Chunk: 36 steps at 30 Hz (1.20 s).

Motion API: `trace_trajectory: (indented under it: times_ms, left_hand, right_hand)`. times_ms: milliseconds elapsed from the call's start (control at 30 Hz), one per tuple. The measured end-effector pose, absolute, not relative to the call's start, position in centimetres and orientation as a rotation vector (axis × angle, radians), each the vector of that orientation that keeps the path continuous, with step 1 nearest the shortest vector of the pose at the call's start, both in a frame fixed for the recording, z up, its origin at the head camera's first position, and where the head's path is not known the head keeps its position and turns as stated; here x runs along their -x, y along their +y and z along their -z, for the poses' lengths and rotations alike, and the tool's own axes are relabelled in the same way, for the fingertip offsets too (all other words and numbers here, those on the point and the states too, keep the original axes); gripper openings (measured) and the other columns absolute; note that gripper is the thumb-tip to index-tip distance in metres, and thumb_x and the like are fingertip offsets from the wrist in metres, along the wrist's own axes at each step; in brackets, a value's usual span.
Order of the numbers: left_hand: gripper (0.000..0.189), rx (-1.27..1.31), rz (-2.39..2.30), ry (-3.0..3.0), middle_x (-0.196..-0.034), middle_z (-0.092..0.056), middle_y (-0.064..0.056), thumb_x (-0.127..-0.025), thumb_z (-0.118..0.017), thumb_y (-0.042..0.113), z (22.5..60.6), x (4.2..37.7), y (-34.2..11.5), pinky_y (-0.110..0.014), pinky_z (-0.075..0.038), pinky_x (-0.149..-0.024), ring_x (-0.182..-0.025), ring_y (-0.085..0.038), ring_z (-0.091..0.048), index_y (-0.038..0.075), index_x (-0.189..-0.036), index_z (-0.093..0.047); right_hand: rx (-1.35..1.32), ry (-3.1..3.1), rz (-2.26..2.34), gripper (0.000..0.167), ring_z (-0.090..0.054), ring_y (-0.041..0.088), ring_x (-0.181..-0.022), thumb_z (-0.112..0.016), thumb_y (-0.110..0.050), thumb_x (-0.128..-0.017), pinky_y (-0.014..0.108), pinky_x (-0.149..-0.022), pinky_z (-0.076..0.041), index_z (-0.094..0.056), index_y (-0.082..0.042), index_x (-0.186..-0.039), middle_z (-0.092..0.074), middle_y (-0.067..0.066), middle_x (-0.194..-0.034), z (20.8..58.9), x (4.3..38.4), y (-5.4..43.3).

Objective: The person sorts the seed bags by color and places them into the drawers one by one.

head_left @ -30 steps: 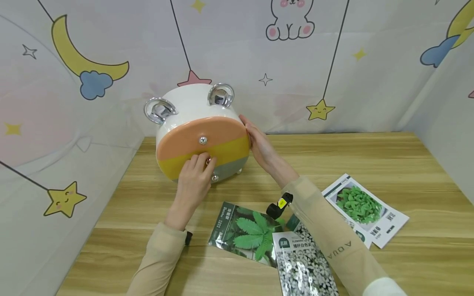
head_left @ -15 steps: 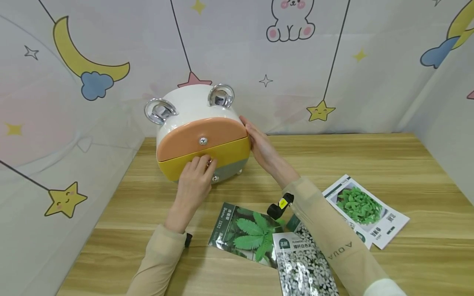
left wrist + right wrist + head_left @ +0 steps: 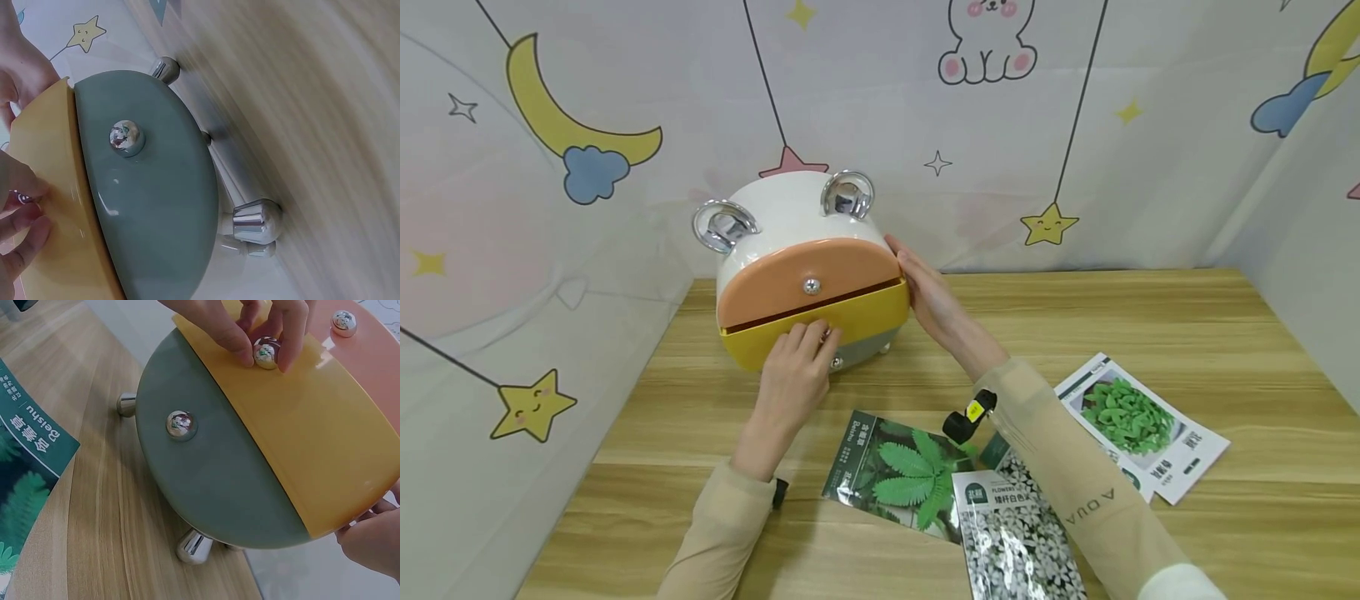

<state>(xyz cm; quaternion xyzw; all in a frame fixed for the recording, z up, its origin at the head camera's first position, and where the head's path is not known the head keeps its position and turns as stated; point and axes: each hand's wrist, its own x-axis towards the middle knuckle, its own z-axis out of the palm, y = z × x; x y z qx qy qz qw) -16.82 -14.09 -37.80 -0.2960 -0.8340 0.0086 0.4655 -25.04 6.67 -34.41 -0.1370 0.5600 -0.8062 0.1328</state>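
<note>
A small white drawer box (image 3: 790, 204) with shiny silver ear-shaped handles stands at the back left of the table. Its front has an orange drawer (image 3: 767, 287), a yellow drawer (image 3: 868, 312) and a grey-green drawer (image 3: 212, 469). My left hand (image 3: 793, 371) pinches the round silver knob (image 3: 267, 353) of the yellow drawer between thumb and fingers. That drawer sits slightly pulled out, with a dark gap along its top edge; its inside is hidden. Extended fingers of my right hand (image 3: 936, 304) rest against the box's right side.
In front of the box lie a fern-leaf seed packet (image 3: 902, 475) and a white-flower packet (image 3: 1018, 542). A leafy-green packet (image 3: 1131, 417) lies to the right, partly under my right sleeve (image 3: 1075, 475). Printed fabric walls (image 3: 880, 108) enclose the wooden table (image 3: 1240, 358).
The yellow drawer has come forward from flush, opening a gap under the orange one. My left hand has moved slightly toward me with its knob; my right hand has stayed against the box.
</note>
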Motion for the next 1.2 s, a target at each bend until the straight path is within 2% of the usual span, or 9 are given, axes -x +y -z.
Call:
trace_trajectory:
  times_ms: [167, 467, 667, 900, 1200]
  left_hand:
    - [0.018, 0.734, -0.018, -2.031, -0.096, -0.063, -0.013, -0.090, -0.054, -0.002, 37.8, 16.6, -14.0, -0.032, -0.047, -0.058, -0.077, -0.028, -0.057, 0.001, -0.099, -0.069]
    - [0.016, 0.763, -0.011, -2.032, -0.096, -0.063, -0.014, -0.092, -0.055, 0.002, 37.8, 16.0, -13.8, -0.032, -0.049, -0.059, -0.078, -0.028, -0.058, 0.000, -0.099, -0.069]
    - [0.023, 0.771, -0.021, -2.027, -0.097, -0.064, -0.013, -0.096, -0.048, 0.004, 37.7, 15.3, -13.6, -0.033, -0.050, -0.060, -0.078, -0.028, -0.059, 0.001, -0.098, -0.070]
    - [0.025, 0.770, -0.044, -2.034, -0.098, -0.064, -0.012, -0.095, -0.045, -0.001, 37.4, 14.2, -13.5, -0.032, -0.049, -0.061, -0.079, -0.026, -0.059, 0.002, -0.099, -0.070]
    - [0.029, 0.772, -0.061, -2.039, -0.099, -0.064, -0.011, -0.098, -0.040, 0.001, 37.3, 13.3, -13.5, -0.030, -0.048, -0.061, -0.079, -0.025, -0.059, 0.003, -0.100, -0.069]
  right_hand:
    - [0.392, 1.623, 2.335, 0.051, -0.011, 0.012, -0.151, -0.036, -0.033, -0.104, 0.036, -0.125, -0.007, -0.028, -0.021, -0.152, -0.019, -0.005, -0.162, 34.4, 25.0, 6.8]
    - [0.348, 1.593, 2.336, 0.049, -0.011, 0.010, -0.150, -0.032, -0.030, -0.105, 0.034, -0.124, -0.007, -0.027, -0.020, -0.152, -0.019, -0.007, -0.162, 34.4, 25.1, 6.8]
    - [0.332, 1.588, 2.330, 0.049, -0.013, 0.011, -0.150, -0.033, -0.031, -0.105, 0.038, -0.124, -0.010, -0.028, -0.022, -0.152, -0.020, -0.007, -0.161, 34.4, 25.1, 6.8]
    - [0.310, 1.594, 2.320, 0.048, -0.016, 0.011, -0.150, -0.033, -0.033, -0.104, 0.041, -0.123, -0.012, -0.030, -0.025, -0.152, -0.021, -0.009, -0.161, 34.5, 25.0, 6.9]
    - [0.337, 1.581, 2.313, 0.049, -0.017, 0.012, -0.149, -0.032, -0.034, -0.105, 0.039, -0.123, -0.014, -0.028, -0.025, -0.152, -0.021, -0.007, -0.161, 34.5, 25.0, 6.9]
